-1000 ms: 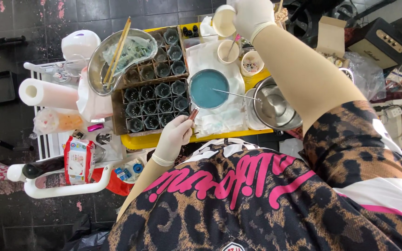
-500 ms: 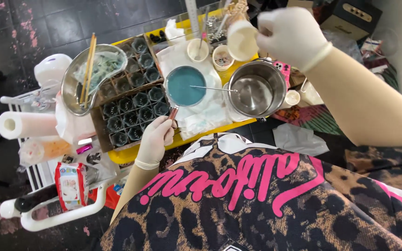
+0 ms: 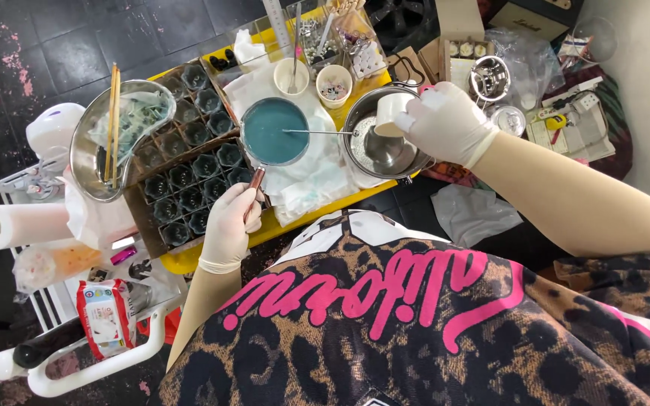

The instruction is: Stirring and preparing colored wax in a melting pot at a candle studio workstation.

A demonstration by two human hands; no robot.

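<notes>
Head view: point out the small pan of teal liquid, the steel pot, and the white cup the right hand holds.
small pan (image 3: 274, 130), head view, on the teal liquid's surface.
steel pot (image 3: 382, 150), head view, on its inner bottom.
white cup (image 3: 391, 115), head view, on its outer wall.

The small pan of liquid (image 3: 274, 131) is sitting on the tray (image 3: 295, 225); at its 3 o'clock the steel pot (image 3: 385, 146) is standing, at 9 o'clock the box of small cups (image 3: 189, 177), at 12 o'clock two cups (image 3: 314, 79), with a kidney dish (image 3: 118, 135) lying beyond the box
</notes>
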